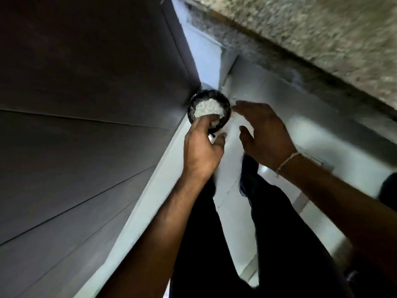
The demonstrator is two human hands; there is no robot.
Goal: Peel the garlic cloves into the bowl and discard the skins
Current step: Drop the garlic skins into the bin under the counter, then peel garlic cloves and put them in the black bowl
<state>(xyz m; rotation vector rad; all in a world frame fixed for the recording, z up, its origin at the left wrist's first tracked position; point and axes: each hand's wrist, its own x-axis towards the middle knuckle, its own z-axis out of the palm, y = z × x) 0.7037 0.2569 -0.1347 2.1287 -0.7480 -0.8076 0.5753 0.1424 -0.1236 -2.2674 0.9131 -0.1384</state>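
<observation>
A small black bowl (224, 104) is heaped with white papery garlic skins (207, 108). My left hand (203, 149) grips the bowl from below at its near rim, the thumb lying over the edge onto the skins, and holds it in the air above the floor. My right hand (265, 134) hovers just right of the bowl with fingers straight and spread, holding nothing; its fingertips are close to the bowl's right rim. The picture is blurred, and no peeled cloves can be made out.
A tall dark cabinet front (86, 104) fills the left side. A speckled stone counter edge (322, 39) runs across the upper right. Below are white floor tiles (232, 211) and my legs in dark trousers (279, 233). A pale rounded shape (206, 86) shows behind the bowl.
</observation>
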